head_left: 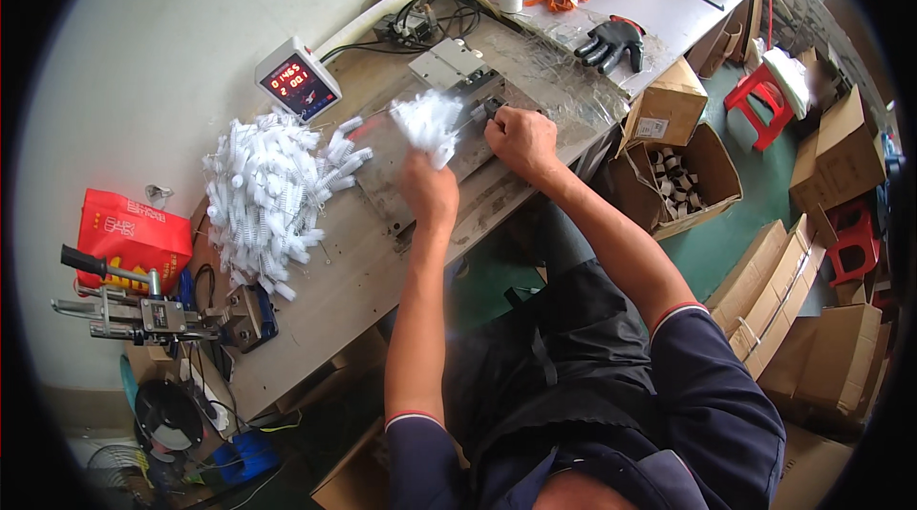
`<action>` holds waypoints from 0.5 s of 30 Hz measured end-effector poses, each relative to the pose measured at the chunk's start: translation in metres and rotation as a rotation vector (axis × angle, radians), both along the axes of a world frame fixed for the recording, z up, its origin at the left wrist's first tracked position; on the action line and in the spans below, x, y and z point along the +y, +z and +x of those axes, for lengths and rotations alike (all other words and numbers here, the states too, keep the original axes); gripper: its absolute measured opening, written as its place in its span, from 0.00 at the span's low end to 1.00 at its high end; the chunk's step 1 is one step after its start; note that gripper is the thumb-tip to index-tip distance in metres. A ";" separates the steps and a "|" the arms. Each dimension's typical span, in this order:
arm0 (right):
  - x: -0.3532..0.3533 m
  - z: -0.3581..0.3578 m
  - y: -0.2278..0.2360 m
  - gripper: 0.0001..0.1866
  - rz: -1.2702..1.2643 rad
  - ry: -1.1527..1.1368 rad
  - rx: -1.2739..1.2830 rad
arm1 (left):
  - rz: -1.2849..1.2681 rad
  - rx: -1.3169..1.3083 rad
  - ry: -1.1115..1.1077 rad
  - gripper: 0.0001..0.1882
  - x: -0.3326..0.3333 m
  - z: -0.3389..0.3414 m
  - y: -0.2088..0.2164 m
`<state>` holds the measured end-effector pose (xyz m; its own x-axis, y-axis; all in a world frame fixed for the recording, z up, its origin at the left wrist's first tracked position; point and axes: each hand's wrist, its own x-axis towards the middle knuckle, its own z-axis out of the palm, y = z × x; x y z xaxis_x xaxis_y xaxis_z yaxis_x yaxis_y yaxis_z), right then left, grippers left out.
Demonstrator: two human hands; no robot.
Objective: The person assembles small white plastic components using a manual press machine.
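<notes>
My left hand is closed around a bunch of small white bristle brushes, blurred by motion, above a metal plate on the workbench. To its left lies a large heap of the same white brushes, some with thin wire stems showing. My right hand is closed at a metal fixture, beside a small black part. What its fingers pinch, if anything, is hidden.
A counter with a red digital display stands behind the heap. A lever press and red bag are at left. A black glove lies on the far table. Cardboard boxes and a red stool stand at right.
</notes>
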<state>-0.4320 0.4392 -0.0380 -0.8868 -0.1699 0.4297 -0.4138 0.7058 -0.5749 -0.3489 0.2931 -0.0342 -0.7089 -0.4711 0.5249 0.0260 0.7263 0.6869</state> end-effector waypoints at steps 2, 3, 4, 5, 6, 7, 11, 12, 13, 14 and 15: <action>0.000 0.001 0.000 0.18 -0.016 -0.008 -0.025 | 0.006 -0.033 -0.068 0.12 0.009 -0.009 0.006; 0.001 0.000 0.001 0.18 -0.019 -0.004 -0.027 | -0.020 -0.089 -0.080 0.16 0.009 -0.014 0.002; -0.001 0.001 0.004 0.22 -0.059 -0.031 -0.060 | -0.065 -0.118 -0.071 0.14 0.008 -0.019 -0.002; -0.003 0.002 0.007 0.26 -0.101 -0.051 -0.093 | -0.123 -0.097 -0.071 0.14 0.007 -0.021 -0.005; -0.003 0.003 0.010 0.26 -0.107 -0.028 -0.095 | -0.183 -0.076 -0.067 0.14 0.007 -0.024 -0.008; 0.001 0.003 0.011 0.29 -0.191 -0.018 -0.138 | -0.162 0.000 -0.060 0.09 0.011 -0.028 -0.011; 0.013 -0.008 -0.007 0.32 -0.251 -0.014 -0.163 | -0.315 0.053 -0.119 0.05 0.020 -0.030 -0.010; 0.012 -0.009 -0.008 0.32 -0.260 -0.027 -0.127 | -0.356 0.027 -0.130 0.02 0.020 -0.029 -0.009; 0.007 -0.005 -0.002 0.32 -0.284 -0.018 -0.100 | -0.373 -0.001 -0.115 0.02 0.019 -0.026 -0.008; 0.003 0.000 0.000 0.32 -0.282 0.009 -0.092 | -0.388 -0.028 -0.099 0.03 0.017 -0.023 -0.008; 0.001 0.004 0.001 0.33 -0.346 0.017 -0.086 | -0.386 -0.019 -0.070 0.03 0.015 -0.020 -0.006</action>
